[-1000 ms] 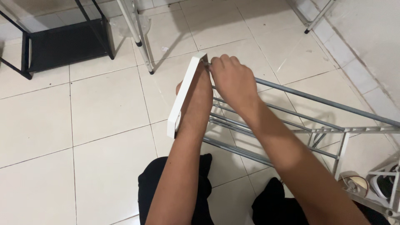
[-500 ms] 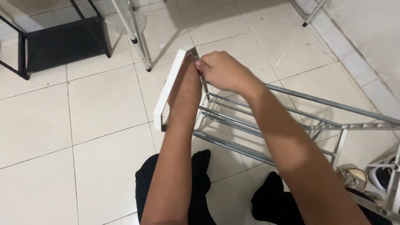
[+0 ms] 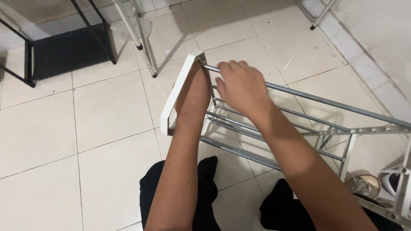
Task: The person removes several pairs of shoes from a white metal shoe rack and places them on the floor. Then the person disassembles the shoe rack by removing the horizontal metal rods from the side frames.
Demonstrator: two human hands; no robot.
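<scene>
A metal rack lies on its side on the tiled floor, with grey bars (image 3: 325, 102) running right from a white side panel (image 3: 176, 94). My left hand (image 3: 193, 87) is pressed against the panel's inner face and holds it upright; its fingers are hidden. My right hand (image 3: 242, 87) is curled over the top grey bar, just right of where the bar's end (image 3: 207, 67) meets the panel's upper corner. Lower bars (image 3: 239, 149) pass under my right forearm.
A black low shelf frame (image 3: 64, 47) stands at the far left. White tube legs (image 3: 143, 42) rise behind the panel, and another leg (image 3: 319, 19) is at the top right. Shoes (image 3: 364, 184) lie at the bottom right by the white wall (image 3: 381, 34). My black-clad knees (image 3: 180, 192) are at the bottom.
My right hand slid from the panel's top corner a little to the right along the top bar, uncovering the bar's end. The panel and my left arm barely shifted.
</scene>
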